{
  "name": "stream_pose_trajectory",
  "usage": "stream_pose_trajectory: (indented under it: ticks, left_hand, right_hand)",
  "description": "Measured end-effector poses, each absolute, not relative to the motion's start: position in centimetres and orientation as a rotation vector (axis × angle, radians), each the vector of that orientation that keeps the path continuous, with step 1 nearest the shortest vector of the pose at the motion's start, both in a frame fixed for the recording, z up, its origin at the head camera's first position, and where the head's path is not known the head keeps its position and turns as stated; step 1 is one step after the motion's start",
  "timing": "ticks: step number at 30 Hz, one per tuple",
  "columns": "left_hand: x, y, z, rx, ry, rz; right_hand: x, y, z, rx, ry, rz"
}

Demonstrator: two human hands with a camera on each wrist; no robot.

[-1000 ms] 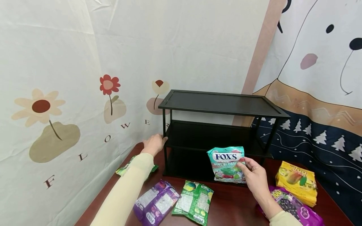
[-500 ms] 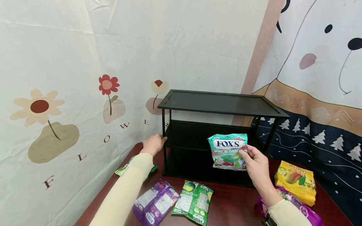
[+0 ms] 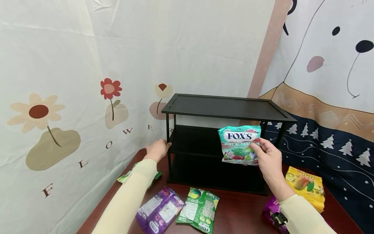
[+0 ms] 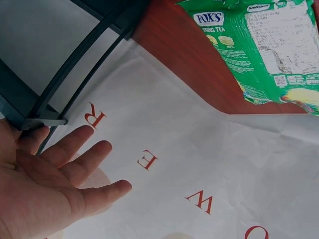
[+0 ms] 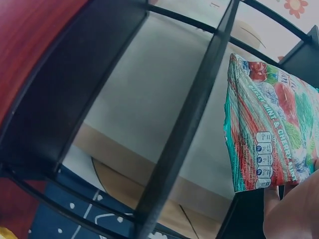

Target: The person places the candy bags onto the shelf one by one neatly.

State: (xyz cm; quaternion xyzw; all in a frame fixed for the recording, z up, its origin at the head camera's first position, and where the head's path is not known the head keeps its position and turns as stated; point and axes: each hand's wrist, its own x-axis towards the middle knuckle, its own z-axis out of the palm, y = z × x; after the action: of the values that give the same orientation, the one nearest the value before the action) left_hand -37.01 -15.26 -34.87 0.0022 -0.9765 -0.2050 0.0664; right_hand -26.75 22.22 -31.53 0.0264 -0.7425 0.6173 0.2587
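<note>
My right hand (image 3: 269, 159) pinches a teal Fox's Mint Blossom candy bag (image 3: 239, 145) by its right side, thumb on the printed front. The bag hangs upright before the middle tier of a black three-tier rack (image 3: 225, 106), close under the top tier's front edge. In the right wrist view the bag (image 5: 269, 129) shows its printed side, with fingers beneath it. My left hand (image 3: 157, 150) touches the rack's left front post. Seen in the left wrist view, several fingers of the left hand (image 4: 60, 179) are spread and extended beside the rack corner; the thumb is hidden there.
On the dark red table lie a purple Fox's bag (image 3: 160, 209) and a green one (image 3: 198, 209). Another green bag (image 4: 269, 50) is left of the rack, partly behind my left sleeve. At right are a yellow bag (image 3: 305, 188) and a purple bag (image 3: 271, 208) under my right forearm.
My right hand has raised the candy bag from the bottom tier's height to just below the top tier, and slightly right. My left hand stays at the post.
</note>
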Motion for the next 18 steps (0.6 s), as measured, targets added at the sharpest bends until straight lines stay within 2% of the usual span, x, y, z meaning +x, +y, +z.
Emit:
stream_pose_trajectory:
  ticks: [18]
  left_hand:
    - [-36.8, -15.2, -34.9, 0.012, -2.951, -0.530]
  right_hand:
    - [-27.4, 23.0, -28.2, 0.102, -1.918, 1.755]
